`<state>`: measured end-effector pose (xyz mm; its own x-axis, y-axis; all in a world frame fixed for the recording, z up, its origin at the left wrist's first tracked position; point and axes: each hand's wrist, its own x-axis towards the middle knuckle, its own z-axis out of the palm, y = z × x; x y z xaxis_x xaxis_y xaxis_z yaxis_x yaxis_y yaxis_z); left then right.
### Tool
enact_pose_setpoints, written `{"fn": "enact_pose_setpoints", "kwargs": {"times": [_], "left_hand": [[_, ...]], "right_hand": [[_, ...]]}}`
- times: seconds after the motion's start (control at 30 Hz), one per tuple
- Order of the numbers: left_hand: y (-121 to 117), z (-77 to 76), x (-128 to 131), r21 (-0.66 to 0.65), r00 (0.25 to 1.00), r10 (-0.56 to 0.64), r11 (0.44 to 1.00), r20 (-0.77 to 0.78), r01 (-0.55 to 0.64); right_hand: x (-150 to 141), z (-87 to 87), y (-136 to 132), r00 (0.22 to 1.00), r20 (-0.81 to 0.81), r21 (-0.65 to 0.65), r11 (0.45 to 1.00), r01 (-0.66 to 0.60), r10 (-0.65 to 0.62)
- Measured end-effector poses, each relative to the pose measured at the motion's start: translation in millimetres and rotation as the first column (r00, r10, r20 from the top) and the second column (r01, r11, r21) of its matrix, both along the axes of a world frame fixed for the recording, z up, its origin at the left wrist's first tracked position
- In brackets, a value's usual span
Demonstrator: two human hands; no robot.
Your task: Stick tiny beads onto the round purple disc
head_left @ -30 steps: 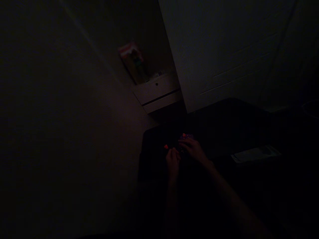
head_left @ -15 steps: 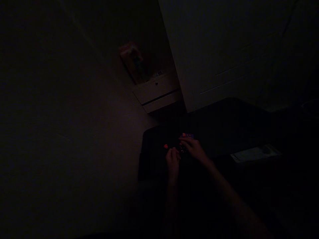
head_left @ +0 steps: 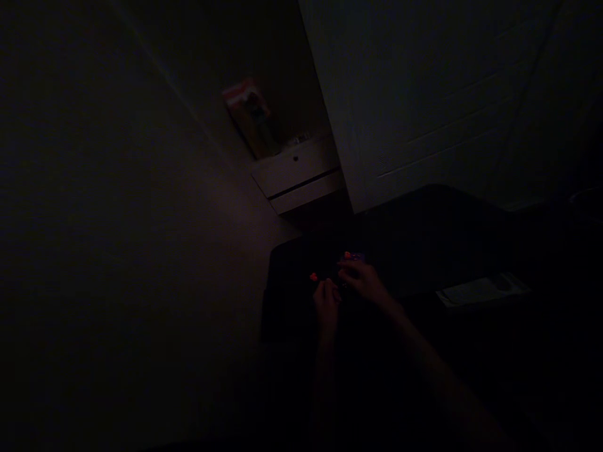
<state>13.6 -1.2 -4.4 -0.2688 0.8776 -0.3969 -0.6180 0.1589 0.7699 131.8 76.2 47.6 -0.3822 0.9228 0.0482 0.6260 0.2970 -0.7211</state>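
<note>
Very dim in here, and the action sits just below the centre of the frame, where two bare hands work close together over a dark table (head_left: 424, 226). The left hand (head_left: 326, 298) has its fingers curled in narrow, tips bunched; whether anything is pinched in there, the gloom will not tell. Just above and left of it a small red piece (head_left: 313, 277) glows on the dark surface, apart from the fingers. Over to the right, the right hand (head_left: 360, 279) reaches in from the lower right, fingers bent and pointing toward the left, and again its grip cannot be made out. Right beyond its knuckles lies a purplish item (head_left: 358, 257) with an orange-red spot (head_left: 347, 255) at its left end; touching or merely behind the hand, one cannot say. The step in hand looks like close fingertip work on small pieces, both hands sharing one tight patch. Any next move, as it appears, calls for a light, exact touch, with the fingers kept clear of the loose red piece. Farther right lies a pale flat packet (head_left: 485, 290); up in the upper middle, a pale drawer unit (head_left: 301, 172) with a red-topped colourful box (head_left: 249, 119) above it, and a big pale panel (head_left: 377, 94) fills the upper right.
</note>
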Motion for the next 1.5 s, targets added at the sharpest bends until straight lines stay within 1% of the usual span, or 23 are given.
{"fn": "enact_pose_setpoints", "kwargs": {"times": [0.07,0.13,0.27,0.37,0.43,0.53,0.67,0.73,0.8,0.87,1.0,1.07,1.17,1.33,1.5], "left_hand": [[0.7,3.6,-0.6,-0.013,1.0,0.007,1.0,0.01,-0.007],[0.6,8.5,-1.4,-0.028,1.0,0.014,1.0,0.02,-0.013],[0.0,19.0,-3.4,-0.014,1.0,-0.001,1.0,0.031,0.001],[0.6,24.9,-4.6,-0.033,1.0,0.003,0.999,0.03,-0.002],[1.1,26.9,-5.0,-0.037,0.999,0.002,0.999,0.037,-0.001],[0.5,25.3,-4.6,-0.029,0.998,0.0,1.0,0.056,0.002],[-2.3,17.0,-3.2,-0.017,0.999,0.003,1.0,0.05,-0.002],[-2.9,13.6,-2.3,-0.008,0.999,-0.001,1.0,0.045,0.001],[-2.2,12.2,-1.6,-0.015,0.998,0.006,1.0,0.061,-0.005],[-0.4,12.4,-1.1,-0.025,0.997,0.018,1.0,0.077,-0.016],[3.9,14.2,-1.3,-0.023,0.998,0.012,1.0,0.067,-0.01],[5.0,14.3,-2.0,-0.027,0.998,0.012,1.0,0.057,-0.011],[4.8,12.4,-2.8,-0.039,0.999,0.003,0.999,0.042,-0.001],[3.3,8.4,-2.9,0.006,0.999,-0.014,1.0,-0.028,0.014],[2.8,10.4,-1.4,0.003,0.999,-0.035,0.999,-0.006,0.035]], "right_hand": [[-0.8,2.1,0.3,0.997,0.054,0.019,0.998,-0.053,0.052],[-1.8,4.4,0.1,0.985,0.149,0.032,0.995,-0.091,0.085],[-4.3,9.1,-1.7,0.932,0.348,0.045,0.991,-0.127,0.104],[-6.2,13.3,-3.5,0.896,0.427,0.039,0.988,-0.15,0.119],[-6.8,14.3,-4.3,0.884,0.451,0.035,0.988,-0.153,0.121],[-6.0,11.7,-4.4,0.905,0.414,0.046,0.99,-0.132,0.101],[-4.7,8.9,-3.6,0.978,0.192,0.103,0.989,-0.101,0.08],[-5.7,11.4,-3.8,0.995,0.078,0.122,0.99,-0.072,0.063],[-7.9,15.9,-4.4,0.998,0.009,0.114,0.992,-0.059,0.058],[-10.7,20.4,-5.0,0.994,-0.025,0.085,0.99,-0.108,0.111],[-15.2,25.7,-4.6,0.962,-0.026,-0.021,0.962,-0.273,0.272],[-16.2,27.0,-3.8,0.952,-0.022,-0.079,0.949,-0.305,0.304],[-16.3,28.0,-2.8,0.953,-0.019,-0.117,0.946,-0.301,0.301],[-16.5,30.8,-2.7,0.957,0.061,-0.1,0.956,-0.277,0.283],[-17.8,39.8,-4.5,0.947,0.162,-0.085,0.96,-0.265,0.276]]}}
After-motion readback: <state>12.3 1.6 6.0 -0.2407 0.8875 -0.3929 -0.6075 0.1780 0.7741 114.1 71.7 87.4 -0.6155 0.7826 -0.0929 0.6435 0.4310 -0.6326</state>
